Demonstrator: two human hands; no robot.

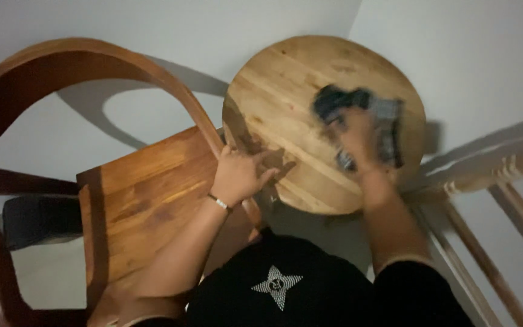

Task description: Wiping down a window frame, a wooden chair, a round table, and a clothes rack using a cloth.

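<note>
My left hand rests flat on the near left rim of a round wooden table top, fingers spread, a thin bracelet on the wrist. My right hand is blurred with motion and presses a dark chequered cloth onto the right half of the table top. The cloth bunches around and above the fingers.
A wooden chair with a curved arched back and a slatted square seat stands to the left, touching the table. Another wooden chair's pale rails show at the right. White walls meet in a corner behind.
</note>
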